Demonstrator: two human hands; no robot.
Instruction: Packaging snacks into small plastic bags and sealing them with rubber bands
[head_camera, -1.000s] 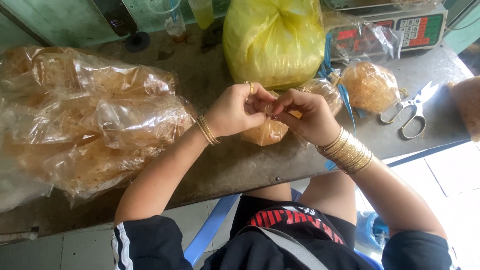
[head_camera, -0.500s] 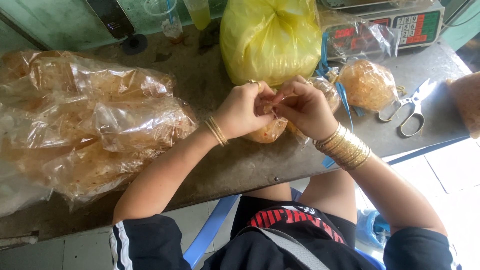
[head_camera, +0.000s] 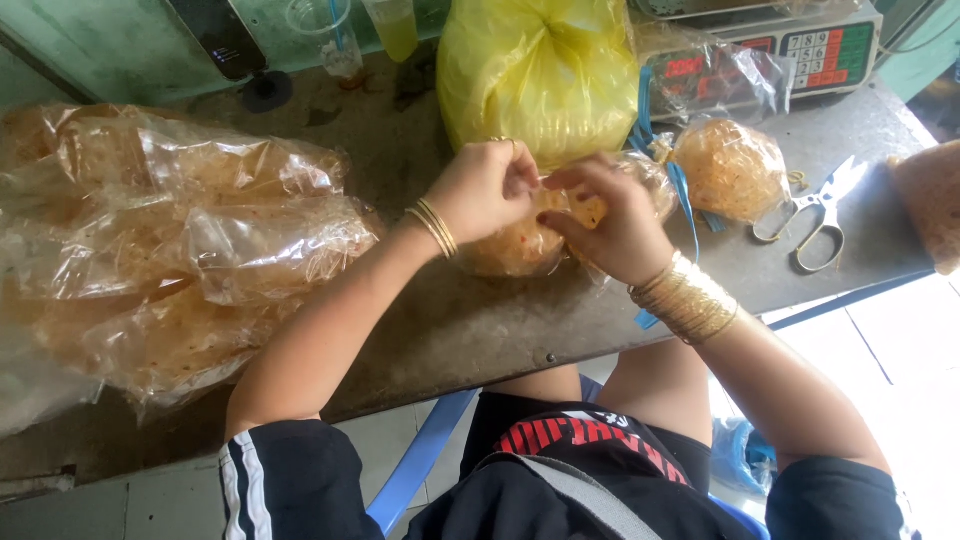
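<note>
- Head view looks down on a grey worktop (head_camera: 480, 330) where a person's two hands meet over a small clear bag of orange-brown crisps (head_camera: 520, 245).
- Left hand (head_camera: 485, 190) — thin gold bangles at the wrist — has its fingers (head_camera: 520, 165) curled together and pinched on the gathered top of the small clear bag.
- Right hand (head_camera: 615, 220), with a broad stack of gold bangles on the wrist, has its fingers (head_camera: 575, 180) pinched on the same gathered top, tip to tip with the left ones; what exactly sits between the tips is too small to tell.
- That bag rests on the worktop right under both hands, just in front of a large yellow plastic bag (head_camera: 540, 75).
- Second filled bag (head_camera: 730, 170) lies to the right of the hands, with a blue strip (head_camera: 685, 205) running down beside it.
- Scissors (head_camera: 815, 215) lie further right, blades apart, near the worktop's edge.
- Digital scale (head_camera: 800, 45) stands at the back right — partly covered by clear plastic.
- Pile of large clear bags (head_camera: 170, 250) holding the same orange-brown crisps fills the left side of the worktop, well apart from the hands.
- Plastic cup (head_camera: 325, 25) stands at the back, left of the yellow bag.
</note>
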